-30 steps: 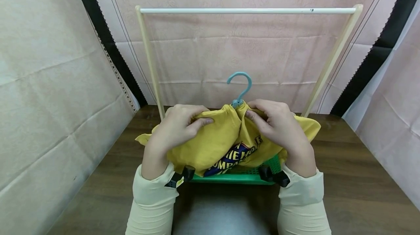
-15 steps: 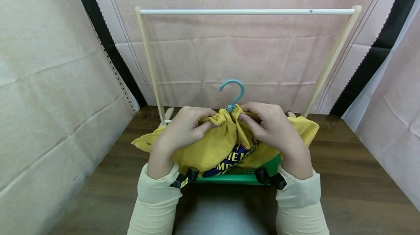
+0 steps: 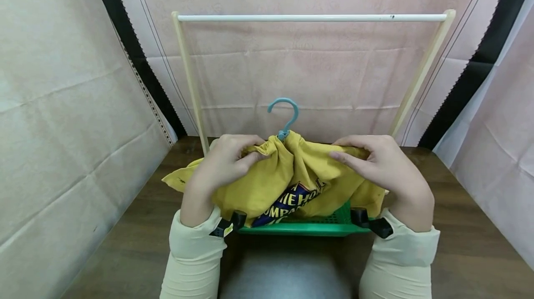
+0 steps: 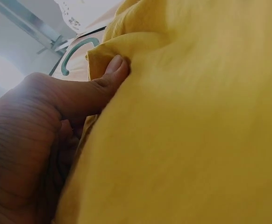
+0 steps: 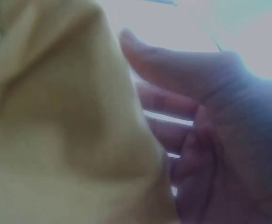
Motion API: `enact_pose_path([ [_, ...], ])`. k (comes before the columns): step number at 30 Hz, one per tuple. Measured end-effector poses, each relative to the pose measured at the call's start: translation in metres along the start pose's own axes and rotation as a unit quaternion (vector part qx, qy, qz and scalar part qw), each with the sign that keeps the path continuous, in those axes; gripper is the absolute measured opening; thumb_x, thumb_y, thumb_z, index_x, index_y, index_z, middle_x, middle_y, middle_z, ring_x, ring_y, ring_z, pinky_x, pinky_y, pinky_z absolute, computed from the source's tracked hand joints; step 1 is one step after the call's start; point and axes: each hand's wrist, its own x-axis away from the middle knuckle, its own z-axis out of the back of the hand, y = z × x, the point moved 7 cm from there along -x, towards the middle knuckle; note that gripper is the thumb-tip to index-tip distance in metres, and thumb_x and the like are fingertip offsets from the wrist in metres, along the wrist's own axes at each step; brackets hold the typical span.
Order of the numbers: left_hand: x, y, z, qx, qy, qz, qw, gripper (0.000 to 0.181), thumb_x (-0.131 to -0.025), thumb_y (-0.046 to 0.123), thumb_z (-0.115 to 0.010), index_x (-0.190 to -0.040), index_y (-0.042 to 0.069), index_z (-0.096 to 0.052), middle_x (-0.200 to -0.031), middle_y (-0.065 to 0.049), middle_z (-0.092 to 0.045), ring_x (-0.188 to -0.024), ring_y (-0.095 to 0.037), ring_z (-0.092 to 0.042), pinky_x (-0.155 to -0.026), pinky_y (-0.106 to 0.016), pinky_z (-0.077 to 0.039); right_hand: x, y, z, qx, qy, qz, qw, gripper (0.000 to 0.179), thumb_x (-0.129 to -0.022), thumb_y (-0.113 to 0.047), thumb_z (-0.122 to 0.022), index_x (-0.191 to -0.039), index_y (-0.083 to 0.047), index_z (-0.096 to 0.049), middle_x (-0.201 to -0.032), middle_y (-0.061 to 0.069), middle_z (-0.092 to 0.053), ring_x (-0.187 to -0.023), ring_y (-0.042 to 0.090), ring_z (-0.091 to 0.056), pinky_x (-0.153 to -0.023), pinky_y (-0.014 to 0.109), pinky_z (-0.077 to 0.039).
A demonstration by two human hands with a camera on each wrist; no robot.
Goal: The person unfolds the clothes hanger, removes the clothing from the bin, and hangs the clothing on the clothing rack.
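Note:
A yellow T-shirt (image 3: 310,157) with a navy lettered print lies bunched in front of me, a light-blue hanger (image 3: 296,112) inside it. Only the hook and neck of the hanger rise from the collar; its arms are hidden by cloth. My left hand (image 3: 221,162) pinches the shirt left of the collar, thumb in front, as the left wrist view shows with the thumb (image 4: 110,77) pressed into the fabric. Over the right shoulder of the shirt, my right hand (image 3: 388,167) is spread with straight fingers. In the right wrist view its thumb (image 5: 168,65) stands loosely beside the cloth, not pinching.
Under the shirt is a green basket (image 3: 304,229) on the brown wooden table (image 3: 454,225). A rack with a white crossbar (image 3: 313,18) and cream posts (image 3: 189,72) stands behind. Pale cloth walls close in the sides and back.
My right hand has let go of the gathered cloth near the collar and moved right along the shoulder. The hanger hook has shifted left. My left hand keeps its pinch.

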Motion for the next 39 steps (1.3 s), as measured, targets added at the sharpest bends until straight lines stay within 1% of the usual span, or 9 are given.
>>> enact_pose_path([
  [3, -0.001, 0.001, -0.001, 0.012, 0.000, -0.008, 0.9999, 0.010, -0.094, 0.014, -0.072, -0.103, 0.016, -0.076, -0.094, 0.010, -0.072, -0.071, -0.007, -0.056, -0.064, -0.028, -0.048, 0.002, 0.004, 0.001, 0.003, -0.003, -0.007, 1.0000, 0.010, -0.090, -0.021, -0.079, -0.099, -0.026, -0.077, -0.083, -0.015, -0.068, -0.066, 0.005, -0.055, -0.059, 0.019, -0.044],
  [7, -0.003, 0.002, -0.004, 0.032, 0.000, -0.026, 0.9992, 0.011, -0.094, 0.008, -0.071, -0.103, 0.011, -0.075, -0.096, 0.005, -0.073, -0.079, -0.007, -0.061, -0.071, -0.027, -0.052, 0.000, 0.001, -0.001, -0.002, 0.009, 0.021, 0.9997, 0.012, -0.087, -0.014, -0.080, -0.096, -0.022, -0.078, -0.084, -0.013, -0.071, -0.067, 0.005, -0.055, -0.061, 0.017, -0.044],
  [10, -0.003, 0.003, -0.006, 0.040, 0.003, -0.031, 0.9987, 0.011, -0.093, 0.006, -0.071, -0.102, 0.010, -0.075, -0.095, 0.005, -0.073, -0.075, -0.007, -0.060, -0.068, -0.026, -0.051, -0.001, -0.001, -0.002, -0.006, 0.021, 0.040, 0.9990, 0.014, -0.085, -0.009, -0.082, -0.095, -0.019, -0.079, -0.085, -0.012, -0.072, -0.067, 0.004, -0.057, -0.061, 0.015, -0.045],
  [13, -0.004, 0.006, -0.009, 0.049, 0.001, -0.037, 0.9981, 0.010, -0.094, 0.007, -0.070, -0.101, 0.011, -0.075, -0.093, 0.006, -0.072, -0.070, -0.007, -0.056, -0.063, -0.026, -0.048, -0.004, -0.003, -0.007, -0.020, 0.016, 0.047, 0.9986, 0.014, -0.085, -0.008, -0.081, -0.095, -0.019, -0.079, -0.085, -0.013, -0.072, -0.068, 0.003, -0.058, -0.062, 0.016, -0.046],
  [18, -0.008, 0.011, -0.016, 0.056, -0.008, -0.048, 0.9973, 0.008, -0.094, 0.009, -0.071, -0.100, 0.011, -0.076, -0.094, 0.006, -0.072, -0.071, -0.006, -0.057, -0.066, -0.026, -0.050, -0.012, -0.013, -0.018, -0.047, 0.000, 0.064, 0.9968, 0.014, -0.089, -0.007, -0.078, -0.097, -0.018, -0.078, -0.084, -0.013, -0.071, -0.067, 0.004, -0.058, -0.061, 0.017, -0.047],
  [24, -0.009, 0.013, -0.020, 0.050, -0.011, -0.050, 0.9975, 0.008, -0.094, 0.009, -0.071, -0.100, 0.011, -0.075, -0.093, 0.006, -0.072, -0.071, -0.006, -0.056, -0.067, -0.026, -0.050, -0.017, -0.022, -0.026, -0.059, 0.004, 0.088, 0.9944, 0.015, -0.087, -0.002, -0.077, -0.097, -0.014, -0.078, -0.086, -0.009, -0.072, -0.067, 0.005, -0.059, -0.062, 0.016, -0.049],
  [27, -0.008, 0.013, -0.020, 0.051, -0.011, -0.049, 0.9974, 0.008, -0.094, 0.009, -0.071, -0.100, 0.011, -0.076, -0.093, 0.006, -0.072, -0.071, -0.006, -0.056, -0.067, -0.026, -0.049, -0.016, -0.022, -0.026, -0.059, -0.003, 0.074, 0.9955, 0.014, -0.088, -0.004, -0.077, -0.096, -0.015, -0.077, -0.084, -0.010, -0.071, -0.067, 0.005, -0.059, -0.062, 0.018, -0.049],
  [34, -0.005, 0.010, -0.019, 0.060, -0.035, -0.029, 0.9971, 0.010, -0.094, 0.013, -0.073, -0.102, 0.011, -0.077, -0.096, 0.006, -0.073, -0.077, -0.006, -0.060, -0.073, -0.027, -0.051, -0.009, -0.012, -0.024, -0.063, -0.066, 0.002, 0.9958, 0.004, -0.095, -0.022, -0.073, -0.097, -0.024, -0.076, -0.082, -0.014, -0.067, -0.069, 0.007, -0.057, -0.062, 0.025, -0.048],
  [39, -0.003, 0.006, -0.014, 0.056, -0.038, -0.017, 0.9976, 0.011, -0.094, 0.013, -0.072, -0.103, 0.013, -0.077, -0.096, 0.008, -0.073, -0.071, -0.006, -0.056, -0.068, -0.027, -0.050, -0.003, -0.002, -0.016, -0.063, -0.070, -0.029, 0.9952, 0.006, -0.095, -0.028, -0.072, -0.099, -0.030, -0.075, -0.085, -0.016, -0.069, -0.073, 0.010, -0.058, -0.063, 0.027, -0.049],
])
